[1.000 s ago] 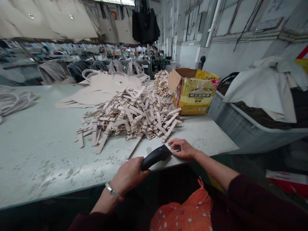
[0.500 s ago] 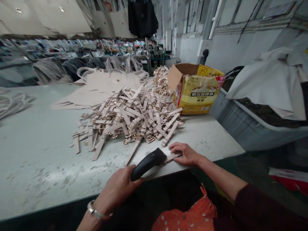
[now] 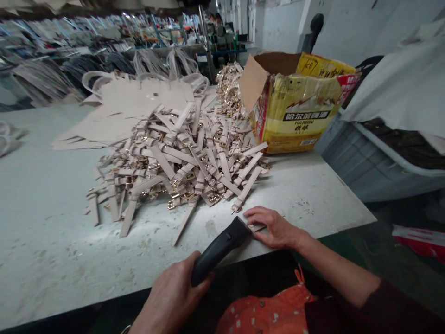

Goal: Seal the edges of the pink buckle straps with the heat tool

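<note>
My left hand (image 3: 177,290) is wrapped round the lower end of a black handheld tool (image 3: 219,250), shaped like a hair clipper. The tool's wide head points up and right, close to the fingers of my right hand (image 3: 274,227). Those fingers pinch a short beige strap (image 3: 259,228) against the table near its front edge; most of the strap is covered by the hand and the tool's head. Just beyond both hands lies a large heap of beige buckle straps (image 3: 194,157) with gold-coloured buckles. A single strap (image 3: 183,225) sticks out from the heap toward me.
A yellow cardboard box (image 3: 299,111) stands open behind the heap at right. Flat beige panels (image 3: 104,106) lie at the back left of the table (image 3: 52,222). A grey plastic bin (image 3: 378,157) with fabric stands beyond the right edge. More gold buckles (image 3: 229,88) are piled behind.
The view has tilted down and come closer to the table. The tool's head has moved nearer to my right fingers, covering more of the strap. Both hands keep their hold.
</note>
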### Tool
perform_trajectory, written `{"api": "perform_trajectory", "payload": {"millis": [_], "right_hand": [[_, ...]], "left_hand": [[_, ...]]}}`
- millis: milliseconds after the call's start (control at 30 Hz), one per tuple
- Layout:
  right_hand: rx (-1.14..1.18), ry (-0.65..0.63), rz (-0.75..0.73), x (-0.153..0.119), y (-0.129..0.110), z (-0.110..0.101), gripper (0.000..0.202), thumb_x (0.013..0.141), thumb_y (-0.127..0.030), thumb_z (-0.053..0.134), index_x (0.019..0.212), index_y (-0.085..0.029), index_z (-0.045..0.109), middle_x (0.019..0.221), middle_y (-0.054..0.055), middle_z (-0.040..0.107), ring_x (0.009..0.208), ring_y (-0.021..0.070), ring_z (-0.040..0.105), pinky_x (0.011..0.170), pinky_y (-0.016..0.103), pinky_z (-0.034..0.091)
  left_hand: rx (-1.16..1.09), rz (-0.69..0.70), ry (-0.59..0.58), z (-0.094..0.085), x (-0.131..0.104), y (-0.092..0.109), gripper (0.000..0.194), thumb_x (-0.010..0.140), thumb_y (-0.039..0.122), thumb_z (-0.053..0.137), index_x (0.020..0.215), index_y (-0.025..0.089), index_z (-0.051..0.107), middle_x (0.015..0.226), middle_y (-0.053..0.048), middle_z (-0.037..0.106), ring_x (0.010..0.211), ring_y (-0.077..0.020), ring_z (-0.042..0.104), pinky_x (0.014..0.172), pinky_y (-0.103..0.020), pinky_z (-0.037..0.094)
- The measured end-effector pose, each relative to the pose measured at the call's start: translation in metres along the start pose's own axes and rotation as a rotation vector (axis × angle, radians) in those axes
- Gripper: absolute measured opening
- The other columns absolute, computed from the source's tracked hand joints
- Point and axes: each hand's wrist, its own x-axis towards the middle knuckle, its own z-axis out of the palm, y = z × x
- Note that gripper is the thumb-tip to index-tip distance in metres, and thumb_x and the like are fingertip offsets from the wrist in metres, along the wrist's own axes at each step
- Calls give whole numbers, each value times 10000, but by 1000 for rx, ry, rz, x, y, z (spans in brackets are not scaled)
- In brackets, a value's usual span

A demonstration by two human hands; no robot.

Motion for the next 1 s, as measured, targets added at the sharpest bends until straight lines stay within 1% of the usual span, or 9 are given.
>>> {"api": "perform_trajectory", "payload": {"millis": [100,200,300,467,533,633,700,833,1000], "right_hand": [[11,2,-8,0,-1,0,212,723,-111,658,921,-175,618,1097,108,611,1055,209,564,911,347,472],[14,-3,-5,-1,-1,-2,270,699,-108,668,958,-168,619,1115,114,604,1072,217,557,928,357,461],[13,-14,2,-2,0,-3,301,697,-120,672,990,-165,619,1138,115,594,1080,220,550,935,362,452],[-3,-9,-1,-2,-2,-2,175,772,-168,648,944,-164,617,1124,119,597,1065,214,547,894,350,459],[-48,1,-23,-4,-4,-1,149,776,-159,644,918,-168,603,1081,105,614,1028,212,555,877,361,445],[-183,42,-45,-8,-9,3,87,778,-118,618,831,-173,574,897,56,644,886,197,574,857,391,398],[-250,46,-63,-12,-13,5,78,793,-101,590,809,-174,568,828,37,639,832,186,568,838,390,381],[-252,-2,-116,-21,-16,6,65,828,-133,579,874,-176,591,907,53,641,879,187,560,806,362,387],[-195,11,-132,-28,-15,5,98,839,-143,580,928,-177,606,963,71,643,917,202,548,822,376,397]], "left_hand": [[-14,26,20,0,6,0,213,779,396,495,880,238,594,769,0,686,727,-171,633,614,-226,372],[-1,13,32,-5,5,-6,218,786,415,484,854,237,589,736,12,677,698,-163,623,602,-225,363],[12,-44,21,-10,-2,-16,253,804,443,450,853,232,581,728,16,675,689,-156,625,601,-221,364],[29,-153,-40,-10,-14,-27,306,815,482,405,884,234,572,739,14,678,711,-167,636,610,-225,381],[27,-152,-39,-7,-19,-27,308,817,484,398,884,238,571,737,18,678,712,-165,636,611,-222,386],[32,-157,-21,-4,-26,-26,303,815,479,407,897,243,578,710,23,673,706,-162,639,611,-216,390],[38,-162,-24,-2,-29,-24,302,810,480,416,905,248,584,732,19,683,727,-167,645,623,-218,397],[51,-148,-74,0,-32,-18,303,808,472,418,922,251,591,849,-9,708,836,-200,656,683,-246,417],[31,-118,-121,4,-35,-14,271,803,433,432,952,274,592,916,-4,714,912,-216,656,733,-277,425]]}}
